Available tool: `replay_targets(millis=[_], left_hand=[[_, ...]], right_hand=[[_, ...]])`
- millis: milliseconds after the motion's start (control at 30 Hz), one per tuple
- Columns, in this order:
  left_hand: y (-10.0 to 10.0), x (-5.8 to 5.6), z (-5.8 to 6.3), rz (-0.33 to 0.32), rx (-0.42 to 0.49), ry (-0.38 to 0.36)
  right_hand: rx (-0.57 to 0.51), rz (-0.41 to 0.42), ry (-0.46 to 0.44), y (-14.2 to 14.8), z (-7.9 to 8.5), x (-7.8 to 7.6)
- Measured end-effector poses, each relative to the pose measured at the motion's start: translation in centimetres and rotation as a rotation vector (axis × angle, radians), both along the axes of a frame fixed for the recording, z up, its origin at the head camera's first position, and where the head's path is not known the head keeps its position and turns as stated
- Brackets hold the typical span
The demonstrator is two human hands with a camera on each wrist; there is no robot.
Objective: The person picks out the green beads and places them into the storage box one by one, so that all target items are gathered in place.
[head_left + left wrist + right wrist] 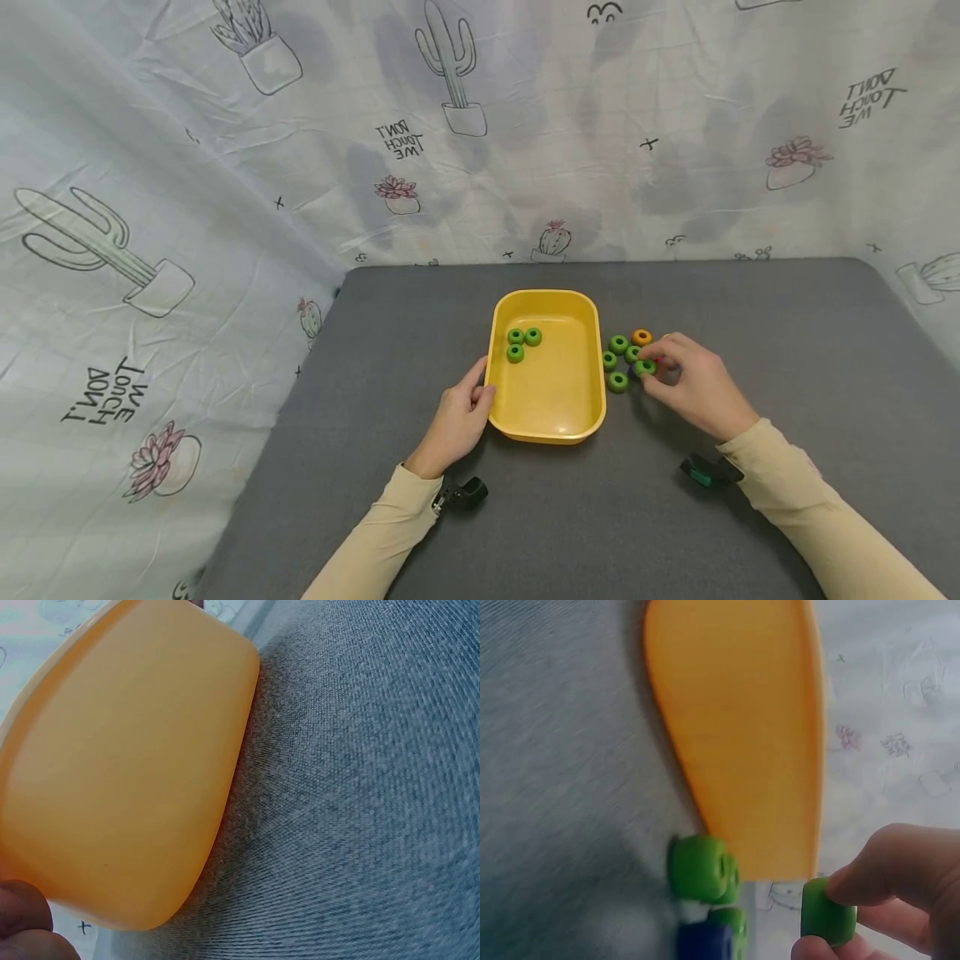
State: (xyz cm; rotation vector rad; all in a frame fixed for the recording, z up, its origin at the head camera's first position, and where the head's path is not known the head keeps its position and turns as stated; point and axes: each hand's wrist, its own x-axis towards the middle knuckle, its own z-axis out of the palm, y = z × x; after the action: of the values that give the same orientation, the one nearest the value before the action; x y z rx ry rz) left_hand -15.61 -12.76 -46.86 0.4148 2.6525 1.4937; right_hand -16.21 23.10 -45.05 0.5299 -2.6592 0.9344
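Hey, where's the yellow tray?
In the head view, the yellow tray is between the left hand, which holds its left side, and green beads outside its right side.

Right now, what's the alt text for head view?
A person's right hand pinches a green bead beside other loose beads, right of a yellow tray holding three green beads. The left hand holds the tray's left edge. Gray table below.

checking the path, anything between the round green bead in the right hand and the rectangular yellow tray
Yes: round green beads lie on the table between, lower than the held bead, then the raised side of the yellow tray.
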Motion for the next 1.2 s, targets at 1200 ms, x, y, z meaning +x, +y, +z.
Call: replay_targets(millis=[1200], left_hand=[[-0.3, -0.2, -0.4, -0.026, 0.007, 0.04]], right_hand=[[-0.019, 0.183, -0.142, -8.9, 4.5, -4.9]])
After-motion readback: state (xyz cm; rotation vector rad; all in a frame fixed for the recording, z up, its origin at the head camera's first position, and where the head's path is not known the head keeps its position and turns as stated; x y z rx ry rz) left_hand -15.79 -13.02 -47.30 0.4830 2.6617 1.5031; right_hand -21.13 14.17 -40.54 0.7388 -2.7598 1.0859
